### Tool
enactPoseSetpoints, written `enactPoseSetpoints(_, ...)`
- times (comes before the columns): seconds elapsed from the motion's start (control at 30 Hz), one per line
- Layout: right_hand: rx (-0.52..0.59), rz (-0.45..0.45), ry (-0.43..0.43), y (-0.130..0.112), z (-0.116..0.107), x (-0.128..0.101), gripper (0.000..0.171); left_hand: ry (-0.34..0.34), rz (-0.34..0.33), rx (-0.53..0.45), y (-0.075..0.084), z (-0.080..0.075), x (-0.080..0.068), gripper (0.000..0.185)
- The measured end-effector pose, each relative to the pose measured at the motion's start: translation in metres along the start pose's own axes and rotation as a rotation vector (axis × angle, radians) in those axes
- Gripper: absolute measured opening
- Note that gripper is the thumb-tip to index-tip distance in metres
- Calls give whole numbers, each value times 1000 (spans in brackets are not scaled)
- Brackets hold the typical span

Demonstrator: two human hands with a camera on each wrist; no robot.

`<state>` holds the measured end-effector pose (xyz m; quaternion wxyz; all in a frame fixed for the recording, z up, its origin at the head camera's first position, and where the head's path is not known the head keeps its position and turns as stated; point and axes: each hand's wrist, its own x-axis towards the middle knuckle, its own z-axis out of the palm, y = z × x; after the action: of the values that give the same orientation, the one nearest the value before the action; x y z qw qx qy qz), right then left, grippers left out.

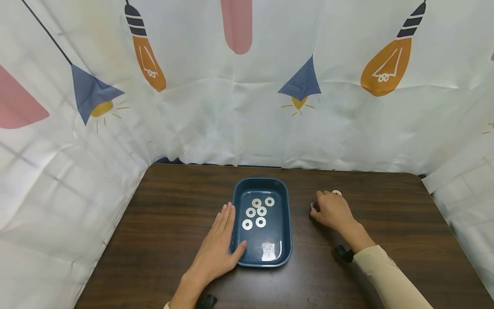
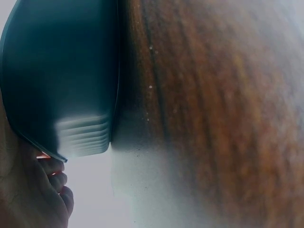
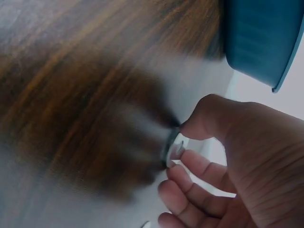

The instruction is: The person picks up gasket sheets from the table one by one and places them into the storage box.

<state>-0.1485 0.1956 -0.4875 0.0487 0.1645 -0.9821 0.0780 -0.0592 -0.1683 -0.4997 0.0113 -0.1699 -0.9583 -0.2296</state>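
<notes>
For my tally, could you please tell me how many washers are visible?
8: six in the tray, at; one on the table at; one pinched by the right hand at. That hand may hide more.

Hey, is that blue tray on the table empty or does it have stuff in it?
Not empty. The blue tray holds six washers lying flat in its far half; the near half is bare.

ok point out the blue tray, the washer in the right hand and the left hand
blue tray (image 1: 283, 223), head view, right rim
washer (image 3: 171, 145), right wrist view, edge pinched between thumb and finger
left hand (image 1: 217, 244), head view, back of hand
</notes>
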Motion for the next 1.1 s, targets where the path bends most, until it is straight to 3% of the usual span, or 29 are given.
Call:
enactPoseSetpoints(0.53,86,27,51,8,6,-3,19,-26,-30,7,2,0,1,99)
enactPoseSetpoints(0.83,102,-35,125,6,6,-4,22,-15,-14,-7,1,-1,-1,99)
enactPoseSetpoints(1.1,114,-80,117,0,0,-2,23,-14,-18,-13,2,-1,-1,99)
